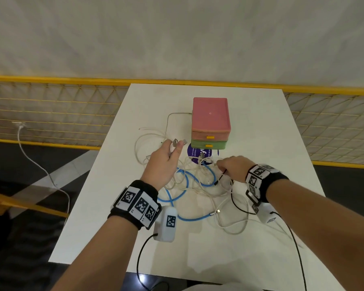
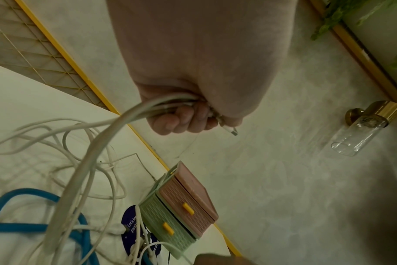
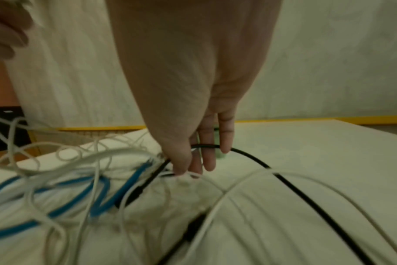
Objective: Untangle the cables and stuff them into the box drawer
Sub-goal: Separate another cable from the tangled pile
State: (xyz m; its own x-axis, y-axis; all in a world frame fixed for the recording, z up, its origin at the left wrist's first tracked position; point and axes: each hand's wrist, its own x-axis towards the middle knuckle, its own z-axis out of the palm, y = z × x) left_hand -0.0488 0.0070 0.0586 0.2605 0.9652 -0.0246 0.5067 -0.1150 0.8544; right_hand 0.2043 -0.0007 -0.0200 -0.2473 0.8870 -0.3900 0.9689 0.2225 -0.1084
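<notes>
A small box (image 1: 210, 122) with a pink drawer above a green drawer (image 2: 170, 227), both closed, stands at the middle of the white table (image 1: 261, 143). In front of it lies a tangle of white cables (image 1: 200, 185), a blue cable (image 1: 183, 186) and a black cable (image 3: 295, 191). My left hand (image 1: 173, 150) is lifted left of the box and grips a bunch of white cables (image 2: 97, 152), with USB plugs (image 1: 180, 141) sticking out past the thumb. My right hand (image 3: 188, 170) reaches down into the tangle and pinches a thin white cable, while the black cable crosses its other fingers.
A round purple sticker (image 1: 198, 153) lies on the table under the box's front. A yellow mesh railing (image 1: 51, 106) runs behind and beside the table. Another white cable (image 1: 40, 164) trails over the dark floor at left. A glass wall lamp (image 2: 360, 129) shows beyond the left hand.
</notes>
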